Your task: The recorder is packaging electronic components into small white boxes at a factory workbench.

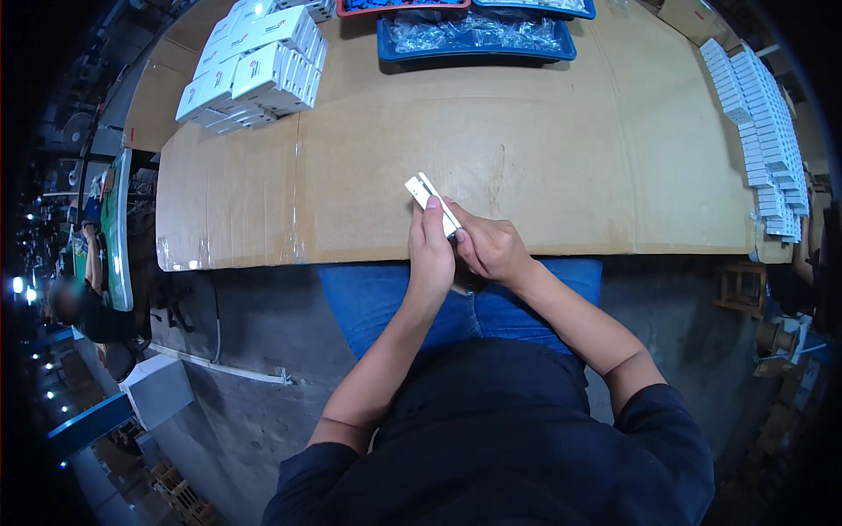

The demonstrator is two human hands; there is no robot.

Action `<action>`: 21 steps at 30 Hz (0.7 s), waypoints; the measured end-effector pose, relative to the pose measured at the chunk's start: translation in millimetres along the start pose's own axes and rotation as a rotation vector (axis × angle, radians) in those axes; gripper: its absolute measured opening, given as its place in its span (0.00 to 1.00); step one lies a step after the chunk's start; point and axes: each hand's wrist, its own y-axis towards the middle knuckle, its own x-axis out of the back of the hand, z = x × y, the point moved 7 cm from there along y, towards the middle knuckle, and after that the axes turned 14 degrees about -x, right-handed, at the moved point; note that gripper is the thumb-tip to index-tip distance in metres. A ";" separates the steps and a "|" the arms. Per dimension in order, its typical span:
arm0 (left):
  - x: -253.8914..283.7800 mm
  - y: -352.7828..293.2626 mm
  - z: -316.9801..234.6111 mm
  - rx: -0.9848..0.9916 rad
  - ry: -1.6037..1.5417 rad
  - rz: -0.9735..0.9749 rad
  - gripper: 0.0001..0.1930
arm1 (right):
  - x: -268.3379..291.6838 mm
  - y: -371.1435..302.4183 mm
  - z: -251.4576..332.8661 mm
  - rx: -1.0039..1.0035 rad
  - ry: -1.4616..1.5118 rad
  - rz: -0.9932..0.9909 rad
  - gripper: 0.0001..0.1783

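Observation:
A slim white piece like a small carton [419,189] is held in both hands at the table's near edge. It is tilted, its far end pointing up and left, and a dark slot shows along that end. My left hand [430,254] grips it from the left, the thumb lying on its face. From the right, my right hand [494,249] closes round its lower end with curled fingers. Palms and fingers hide the lower part, so I cannot tell whether anything else is held there.
The table [395,131] is covered in taped cardboard. White cartons [254,70] are piled at the far left. A blue tray [474,57] of clear plastic pieces stands at the back. Small white boxes [763,140] are stacked at the right edge. Another person [92,280] sits far left.

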 end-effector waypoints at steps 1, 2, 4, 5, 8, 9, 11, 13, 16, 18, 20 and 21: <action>2.7 3.5 -0.2 -0.040 0.009 -0.028 0.22 | 0.4 3.5 1.0 0.029 0.008 -0.019 0.26; 5.3 6.2 -0.9 -0.081 0.019 -0.055 0.24 | -0.9 3.9 1.6 0.032 0.009 -0.022 0.26; 3.5 5.0 -1.0 -0.095 0.015 -0.066 0.24 | 0.0 -1.1 5.9 0.045 -0.010 -0.075 0.25; 2.9 2.6 -3.4 -0.105 0.009 -0.078 0.24 | 1.6 -1.6 5.9 0.041 -0.009 -0.076 0.25; 0.4 2.8 -4.1 0.000 -0.080 -0.061 0.24 | 1.4 0.1 1.7 -0.023 -0.019 0.006 0.24; 0.5 1.4 -2.9 0.001 -0.079 -0.059 0.24 | 1.9 -1.6 1.4 -0.026 -0.013 -0.009 0.24; 2.8 2.4 -1.9 -0.020 -0.059 -0.037 0.24 | 3.8 3.4 4.5 -0.020 0.000 -0.025 0.24; 3.6 12.5 -1.0 0.003 -0.085 -0.014 0.24 | 10.2 9.3 0.8 -0.094 0.076 0.020 0.22; 5.0 11.3 -5.4 0.156 -0.195 0.147 0.23 | 17.4 17.2 -24.6 -0.300 0.410 0.092 0.22; 1.6 15.1 -24.2 -0.026 -0.146 0.196 0.30 | 16.0 17.0 -42.3 -0.625 0.553 0.234 0.28; -4.6 13.5 -39.3 -0.069 -0.095 0.304 0.47 | 9.3 8.5 -55.9 -1.016 0.764 0.340 0.28; -7.5 11.1 -48.8 -0.209 0.010 0.340 0.49 | 11.8 10.2 -48.9 -1.022 0.844 0.371 0.27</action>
